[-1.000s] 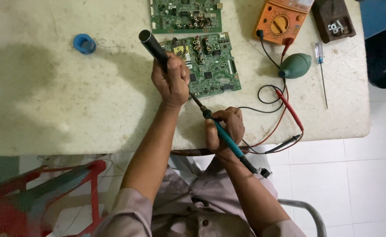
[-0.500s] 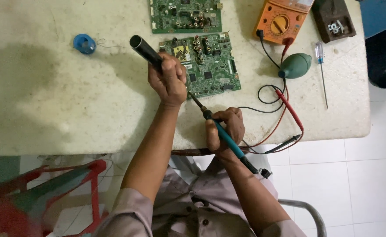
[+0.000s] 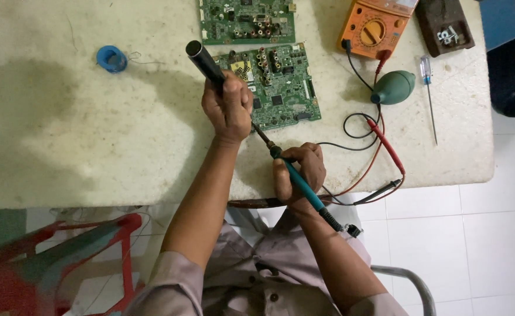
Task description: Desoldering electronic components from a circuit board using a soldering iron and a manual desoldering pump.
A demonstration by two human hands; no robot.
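Soldering iron (image 3: 297, 181), teal handle, gripped by right hand (image 3: 299, 175); left hand (image 3: 228, 108) clenches black tube (image 3: 206, 61).

Orange multimeter (image 3: 376, 28), green rubber bulb (image 3: 394, 88), blue solder spool (image 3: 112, 58), screwdriver (image 3: 428, 93)

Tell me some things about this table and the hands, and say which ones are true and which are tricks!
1. The right hand holds a blue-handled soldering iron. True.
2. The left hand is empty. False: it grips a black tube-shaped tool.
3. Two green circuit boards lie on the table. True.
4. The blue spool sits on top of a circuit board. False: it lies apart, on the bare table to the left of them.
5. The orange meter has red and black leads. True.
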